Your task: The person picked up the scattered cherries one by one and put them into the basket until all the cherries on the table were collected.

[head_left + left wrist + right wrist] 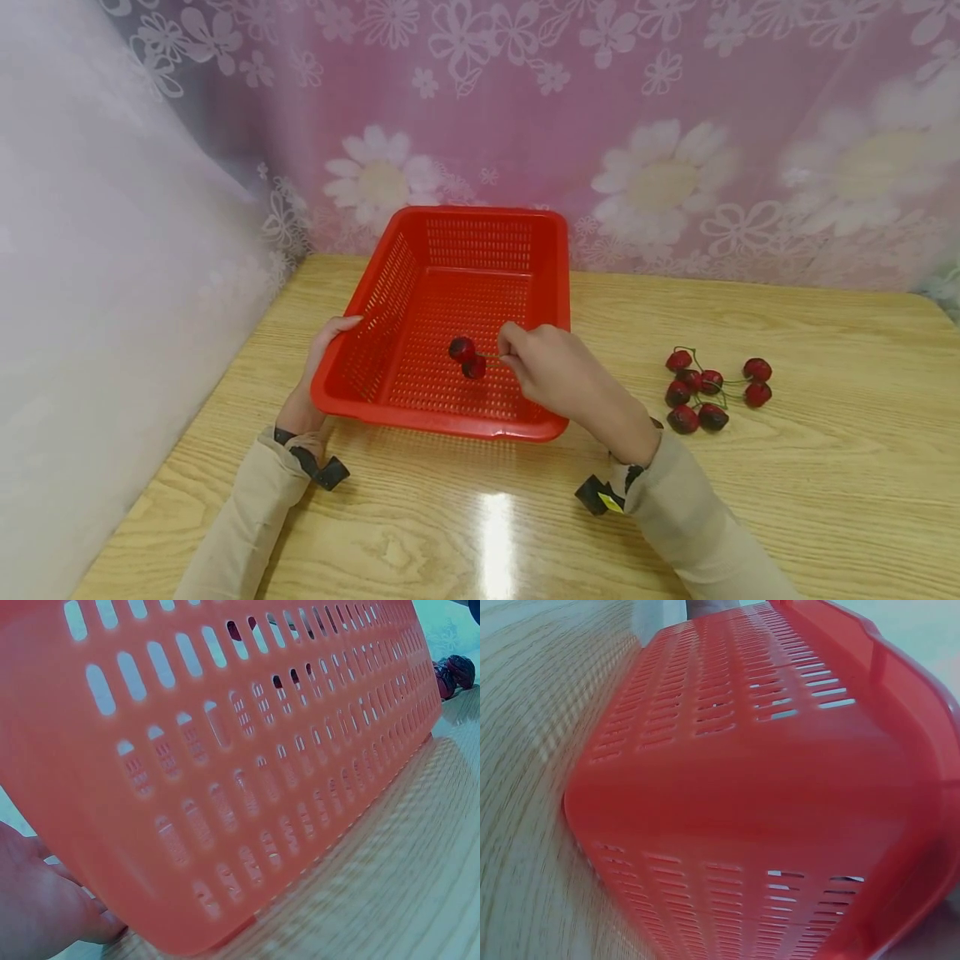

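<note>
A red plastic basket (pixel 442 419) with slotted walls stands on the table. At its left side, my left hand (pixel 318 358) grips the wall, thumb over the rim and the other fingers outside; the left wrist view shows this hand (pixel 45 904) beside the basket's corner. Over the basket's near right part, my right hand (pixel 558 367) pinches the thin stems of a pair of dark red cherries (pixel 462 350). They hang above the basket's floor; whether they touch it I cannot tell. Basket walls (pixel 742 787) fill most of the right wrist view.
Several more cherries (pixel 683 418) with green stems lie in a loose cluster on the wooden table (pixel 847 483), right of the basket. Behind the table hangs a pink flowered curtain (pixel 517 108), and a pale sheet (pixel 112 292) bounds the left side.
</note>
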`<state>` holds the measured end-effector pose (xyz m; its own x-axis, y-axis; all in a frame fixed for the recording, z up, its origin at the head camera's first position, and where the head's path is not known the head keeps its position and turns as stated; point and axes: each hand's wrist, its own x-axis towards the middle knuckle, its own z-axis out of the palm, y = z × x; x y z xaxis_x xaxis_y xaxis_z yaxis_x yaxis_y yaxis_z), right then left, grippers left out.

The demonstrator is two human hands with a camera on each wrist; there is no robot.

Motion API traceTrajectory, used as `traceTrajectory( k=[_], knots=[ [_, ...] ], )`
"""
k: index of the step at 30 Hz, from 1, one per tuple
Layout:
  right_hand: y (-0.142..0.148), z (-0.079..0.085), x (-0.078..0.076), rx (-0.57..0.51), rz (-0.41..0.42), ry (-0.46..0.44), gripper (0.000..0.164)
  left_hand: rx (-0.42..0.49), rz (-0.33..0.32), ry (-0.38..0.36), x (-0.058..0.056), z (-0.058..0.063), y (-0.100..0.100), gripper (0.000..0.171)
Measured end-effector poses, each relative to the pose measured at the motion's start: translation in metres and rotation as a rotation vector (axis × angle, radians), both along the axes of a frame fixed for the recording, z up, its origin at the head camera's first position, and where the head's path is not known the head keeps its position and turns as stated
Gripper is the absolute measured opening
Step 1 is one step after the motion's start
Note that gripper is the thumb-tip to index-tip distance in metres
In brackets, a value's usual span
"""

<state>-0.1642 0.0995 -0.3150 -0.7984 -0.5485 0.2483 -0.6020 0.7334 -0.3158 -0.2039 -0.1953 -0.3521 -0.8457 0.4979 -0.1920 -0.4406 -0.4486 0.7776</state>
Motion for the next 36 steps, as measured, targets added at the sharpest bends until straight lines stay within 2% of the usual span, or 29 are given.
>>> traceTrajectory(
  k=[8, 16, 23, 31, 36],
  knots=[
    [-0.002, -0.0003, -0.0009, 0.033, 0.011, -0.005, 0.011, 0.047, -0.043, 0.056, -0.0012, -0.0048, -0.003, 0.037],
    [-0.0039, -0.001, -0.0009, 0.084, 0.003, -0.048, 0.014, 0.015, -0.007, 0.037, -0.0005, -0.0035, -0.0004, 0.037],
    [-0.0059, -0.0007, -0.0003, 0.133, 0.004, -0.038, 0.013, 0.006, 0.001, 0.02, 0.0002, -0.0022, -0.0005, 0.036],
    [-0.0075, -0.0007, 0.0002, 0.192, -0.014, -0.027, 0.01, -0.07, 0.05, 0.07, 0.0019, -0.0019, -0.0012, 0.034],
    [-0.0074, -0.0027, -0.001, 0.21, -0.014, -0.017, 0.007, -0.042, 0.034, 0.054, 0.0003, -0.002, -0.0004, 0.036]
  ],
)
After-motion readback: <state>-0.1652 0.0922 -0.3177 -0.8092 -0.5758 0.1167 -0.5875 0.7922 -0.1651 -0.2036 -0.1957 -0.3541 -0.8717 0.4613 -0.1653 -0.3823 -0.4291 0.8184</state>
